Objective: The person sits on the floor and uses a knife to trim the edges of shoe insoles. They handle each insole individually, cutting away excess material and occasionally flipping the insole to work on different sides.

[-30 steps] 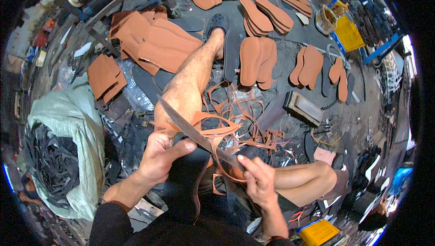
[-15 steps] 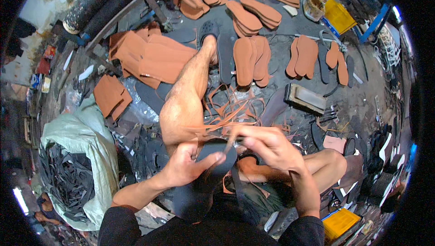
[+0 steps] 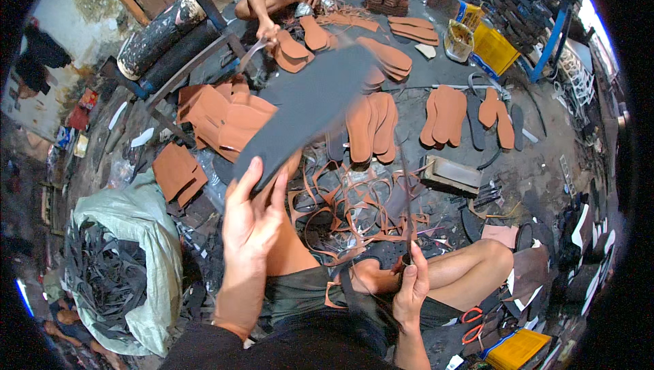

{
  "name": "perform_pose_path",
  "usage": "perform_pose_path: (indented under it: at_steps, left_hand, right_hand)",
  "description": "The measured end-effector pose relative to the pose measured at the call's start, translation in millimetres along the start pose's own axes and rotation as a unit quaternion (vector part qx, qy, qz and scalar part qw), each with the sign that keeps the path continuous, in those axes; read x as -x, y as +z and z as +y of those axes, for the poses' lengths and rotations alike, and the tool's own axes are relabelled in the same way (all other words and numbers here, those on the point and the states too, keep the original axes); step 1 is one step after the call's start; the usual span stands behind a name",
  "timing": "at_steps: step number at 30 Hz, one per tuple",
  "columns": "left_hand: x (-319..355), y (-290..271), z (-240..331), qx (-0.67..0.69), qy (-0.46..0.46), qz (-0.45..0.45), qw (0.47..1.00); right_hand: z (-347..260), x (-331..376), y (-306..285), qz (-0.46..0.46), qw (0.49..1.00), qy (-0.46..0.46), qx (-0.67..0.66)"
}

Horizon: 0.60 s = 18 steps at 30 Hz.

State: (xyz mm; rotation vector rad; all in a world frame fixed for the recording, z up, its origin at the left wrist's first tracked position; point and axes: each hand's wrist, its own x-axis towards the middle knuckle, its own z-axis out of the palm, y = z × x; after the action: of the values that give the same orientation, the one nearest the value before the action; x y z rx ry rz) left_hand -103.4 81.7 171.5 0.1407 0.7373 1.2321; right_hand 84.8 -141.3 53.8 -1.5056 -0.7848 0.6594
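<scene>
My left hand (image 3: pixel 251 217) grips the heel end of a dark grey shoe sole (image 3: pixel 310 108) between thumb and fingers. The sole is held up and slants away to the upper right, slightly blurred, hiding some things behind it. In my right hand (image 3: pixel 411 288), near my bent leg, is a knife (image 3: pixel 407 199) with a long, thin, dark blade pointing away from me. Its reddish-brown grip is mostly covered by my fingers. Orange-brown cut scraps (image 3: pixel 354 210) lie in a tangle on the floor between and beyond my hands.
Orange-brown soles (image 3: pixel 371 128) lie in groups ahead, beside sheets (image 3: pixel 228 114) of the same material. At left stands a pale sack (image 3: pixel 160 247) of black strips. A grey block (image 3: pixel 451 175), red-handled scissors (image 3: pixel 471 324) and another person's hand (image 3: pixel 268 31) are also in view.
My left hand has raised and extended the dark sole away from my lap. My right hand has drawn back, lower and apart from it, with the knife. The view has tilted up.
</scene>
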Motion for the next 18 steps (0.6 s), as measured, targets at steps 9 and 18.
perform_pose_path:
  at_steps: [9,18]
  left_hand:
    - [12.8,43.5,-68.8,-0.082,-0.02,-0.112,0.99]
    - [23.6,26.9,-71.3,-0.093,-0.072,-0.098,0.988]
  right_hand:
    - [-10.7,0.1,-17.7,0.015,0.975,-0.138,0.172]
    - [-8.0,25.3,-32.2,-0.01,0.963,-0.149,0.225]
